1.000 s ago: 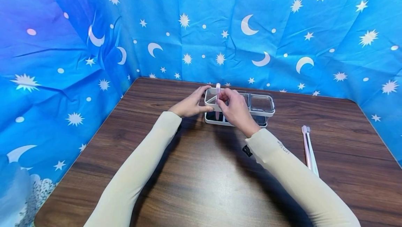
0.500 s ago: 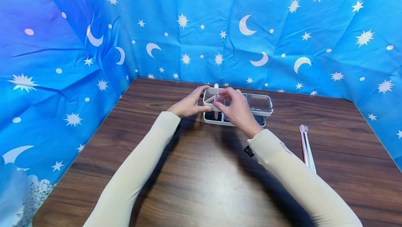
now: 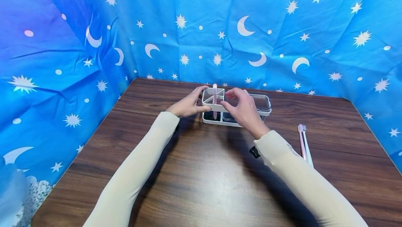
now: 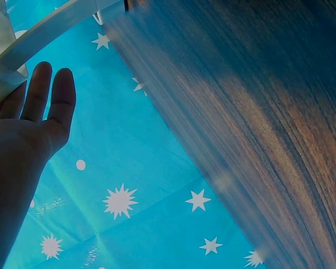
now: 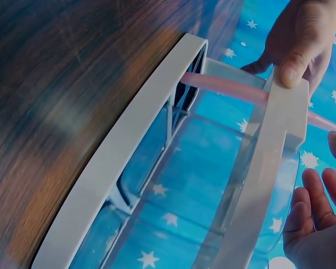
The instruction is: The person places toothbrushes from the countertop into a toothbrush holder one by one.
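A white toothbrush holder (image 3: pixel 230 123), with an upper frame over a base and clear cups, stands at the far side of the table. My left hand (image 3: pixel 186 105) grips the upper frame's left end; in the right wrist view its thumb (image 5: pixel 294 67) lies on the white frame (image 5: pixel 257 185). Through a left compartment runs a pink toothbrush (image 3: pixel 215 96), upright, its lower end at the dark base. Just right of it is my right hand (image 3: pixel 244 110), fingers loosely bent and apart from the brush. Those fingers hold nothing in the right wrist view.
Two more toothbrushes, a pink one (image 3: pixel 302 141) and a pale one (image 3: pixel 307 148), lie side by side on the wooden table (image 3: pixel 194 171) at the right, partly behind the right sleeve. A blue curtain (image 3: pixel 188 28) with stars and moons hangs behind and at the left.
My right hand has let go of the pink toothbrush and moved right, its fingers parting. The brush stays upright in the holder. My left hand keeps its place on the frame.
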The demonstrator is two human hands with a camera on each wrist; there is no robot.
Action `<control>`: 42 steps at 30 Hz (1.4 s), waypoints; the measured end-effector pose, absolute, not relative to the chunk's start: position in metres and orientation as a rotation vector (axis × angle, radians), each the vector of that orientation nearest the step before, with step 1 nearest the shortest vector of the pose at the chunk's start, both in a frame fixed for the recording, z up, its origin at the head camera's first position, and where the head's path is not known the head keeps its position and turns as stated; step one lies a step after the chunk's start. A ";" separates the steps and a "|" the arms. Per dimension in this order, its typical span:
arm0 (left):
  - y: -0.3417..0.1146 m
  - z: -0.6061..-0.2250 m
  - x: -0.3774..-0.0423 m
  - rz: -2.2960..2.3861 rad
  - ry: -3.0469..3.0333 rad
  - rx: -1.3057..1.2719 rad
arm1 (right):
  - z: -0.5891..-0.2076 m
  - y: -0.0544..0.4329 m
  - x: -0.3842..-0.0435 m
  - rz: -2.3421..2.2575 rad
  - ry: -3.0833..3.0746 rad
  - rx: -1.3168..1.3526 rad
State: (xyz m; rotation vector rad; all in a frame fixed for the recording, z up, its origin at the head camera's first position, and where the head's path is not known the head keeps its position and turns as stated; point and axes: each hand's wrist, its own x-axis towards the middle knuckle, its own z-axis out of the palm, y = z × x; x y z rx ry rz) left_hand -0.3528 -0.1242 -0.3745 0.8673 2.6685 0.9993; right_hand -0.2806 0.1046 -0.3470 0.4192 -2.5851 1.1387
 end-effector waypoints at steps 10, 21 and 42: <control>-0.124 -0.373 -0.353 0.973 2.677 0.872 | -0.347 0.122 -0.279 1.127 -2.533 0.411; -0.124 -0.370 -0.353 0.979 2.668 0.864 | -0.340 0.143 -0.277 1.083 -2.525 0.390; -0.121 -0.369 -0.356 1.014 2.637 0.861 | -0.339 0.184 -0.271 1.056 -2.536 0.264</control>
